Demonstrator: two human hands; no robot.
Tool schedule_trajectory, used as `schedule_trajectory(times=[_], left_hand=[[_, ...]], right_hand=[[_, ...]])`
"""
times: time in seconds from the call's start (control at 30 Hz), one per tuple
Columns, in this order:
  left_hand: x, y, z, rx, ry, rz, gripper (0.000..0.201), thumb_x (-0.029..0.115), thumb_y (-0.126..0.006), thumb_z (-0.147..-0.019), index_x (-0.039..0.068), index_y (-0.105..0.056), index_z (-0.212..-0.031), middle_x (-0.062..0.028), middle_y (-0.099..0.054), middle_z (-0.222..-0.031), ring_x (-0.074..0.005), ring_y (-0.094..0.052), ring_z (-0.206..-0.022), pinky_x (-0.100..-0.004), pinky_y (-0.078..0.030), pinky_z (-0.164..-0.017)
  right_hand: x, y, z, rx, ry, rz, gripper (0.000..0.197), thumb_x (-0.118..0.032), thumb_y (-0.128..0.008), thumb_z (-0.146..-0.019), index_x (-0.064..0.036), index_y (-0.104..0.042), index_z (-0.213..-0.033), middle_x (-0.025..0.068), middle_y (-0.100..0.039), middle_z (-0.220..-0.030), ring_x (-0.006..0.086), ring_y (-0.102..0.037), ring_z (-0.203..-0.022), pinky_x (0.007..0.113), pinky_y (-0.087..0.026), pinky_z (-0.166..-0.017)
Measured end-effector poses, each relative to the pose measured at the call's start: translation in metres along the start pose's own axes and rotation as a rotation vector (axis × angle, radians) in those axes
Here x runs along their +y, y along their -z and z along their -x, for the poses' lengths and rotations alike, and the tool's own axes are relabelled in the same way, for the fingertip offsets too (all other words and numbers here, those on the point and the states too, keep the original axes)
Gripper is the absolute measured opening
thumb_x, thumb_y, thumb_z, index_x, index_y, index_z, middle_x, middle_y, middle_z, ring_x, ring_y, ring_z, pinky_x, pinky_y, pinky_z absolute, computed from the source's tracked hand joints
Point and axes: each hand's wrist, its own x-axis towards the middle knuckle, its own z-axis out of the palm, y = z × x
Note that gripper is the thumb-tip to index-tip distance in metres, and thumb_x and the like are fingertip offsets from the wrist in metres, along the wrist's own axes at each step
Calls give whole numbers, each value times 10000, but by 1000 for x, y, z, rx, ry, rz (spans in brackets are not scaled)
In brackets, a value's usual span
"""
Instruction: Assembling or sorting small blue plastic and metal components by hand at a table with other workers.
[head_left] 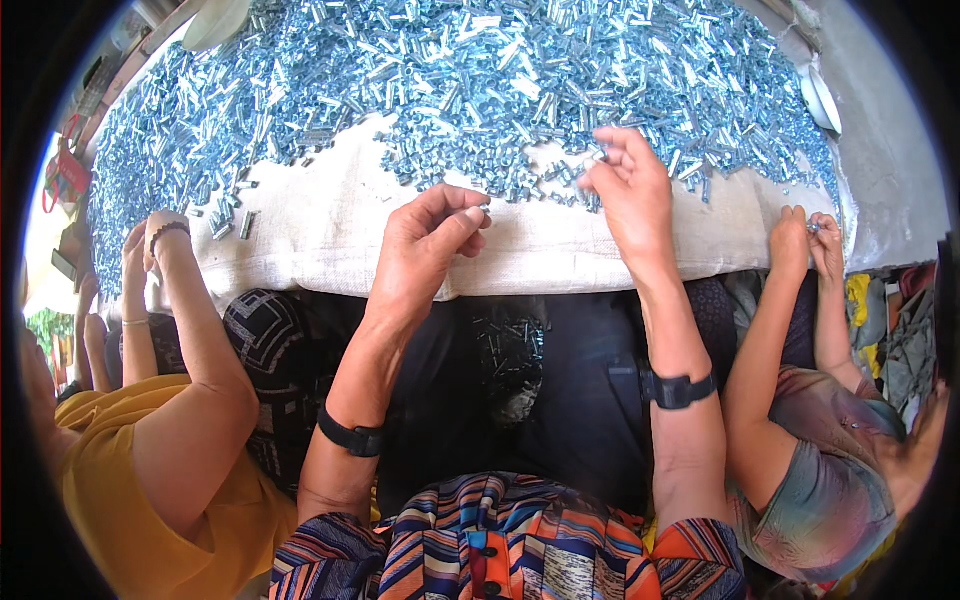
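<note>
A wide heap of small shiny blue-silver metal sleeves (450,75) is spread over a table covered with off-white cloth (330,225). At the near edge of the heap, my left hand (425,240) is closed in a pinch on a small metal piece (485,208), mostly hidden by the fingertips. Farther right, my right hand (635,195) reaches over the edge of the heap with bent, slightly blurred fingers. Between its thumb and forefinger shows a small metal sleeve (600,155). Shorter pieces (480,160) lie in the heap between both hands.
To my left a co-worker in a mustard top (190,450) has hands at the table edge. Another in a patterned top (820,480) sits close on my right, fingers around a small piece. More metal pieces (510,345) lie low between my knees. A pale dish (820,100) stands far right.
</note>
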Motion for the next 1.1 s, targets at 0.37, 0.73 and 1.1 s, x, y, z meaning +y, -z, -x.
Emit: schedule_trajectory(times=[0.37, 0.73, 1.1], left_hand=[[-1, -25, 30, -181, 91, 367, 119, 105, -601, -887, 21, -576, -968, -66, -638, -809, -103, -603, -677, -221, -495, -623], [-1, -31, 36, -233, 105, 376, 91, 110, -587, -897, 25, -565, -922, -61, -621, -748, -112, -582, -605, -222, -474, -571], [-16, -35, 49, -338, -39, 370, 153, 132, -633, -872, 38, -539, -948, -8, -570, -764, -69, -523, -633, -201, -433, -573]], right_hand=[[-40, 8, 81, -218, -325, -756, 76, -92, -595, -883, -35, -571, -927, 30, -608, -731, 90, -592, -673, 229, -472, -654], [-34, 12, 96, -257, -282, -892, 63, -46, -562, -890, -22, -541, -945, 64, -613, -785, 128, -614, -708, 252, -507, -691], [-34, 3, 116, -422, -486, -1299, 90, -120, -540, -923, -38, -529, -889, 91, -617, -802, 163, -619, -689, 288, -533, -663]])
